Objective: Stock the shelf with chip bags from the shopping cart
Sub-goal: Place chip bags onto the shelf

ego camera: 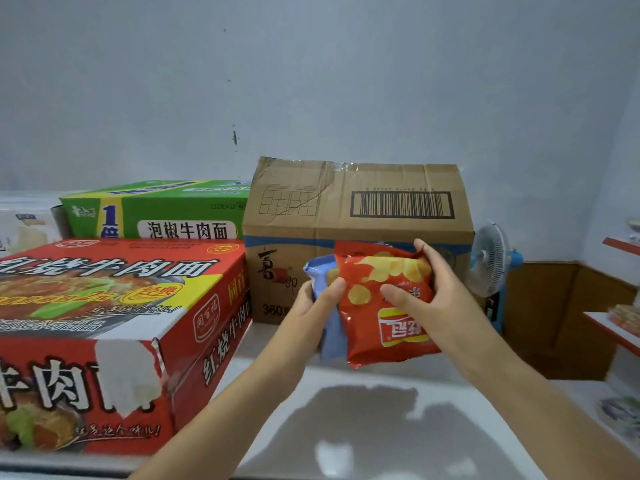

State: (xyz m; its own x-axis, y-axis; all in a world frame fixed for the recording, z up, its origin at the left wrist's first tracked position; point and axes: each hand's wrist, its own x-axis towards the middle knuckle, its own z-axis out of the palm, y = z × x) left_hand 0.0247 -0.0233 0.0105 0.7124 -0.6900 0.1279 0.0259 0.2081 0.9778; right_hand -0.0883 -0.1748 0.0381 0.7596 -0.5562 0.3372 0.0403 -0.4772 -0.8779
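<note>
Red noodle carton (104, 306) at left; our left hand (313, 303) pinches a blue chip bag (327, 323), our right hand (429, 292) grips the red chip bag (384, 313), perhaps overlapping it, above the white shelf (346, 427) before a cardboard box (346, 216).

Soft, even light lit my view; my arms cast a shadow (381, 438) below; the edges bowed and blurred.

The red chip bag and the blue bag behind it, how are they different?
The red chip bag is in front and shows pictures of chips; the blue bag sits behind, mostly hidden and plain. The right hand grips the red chip bag; the left hand grips the blue bag. Both are held up together above the white shelf.
</note>
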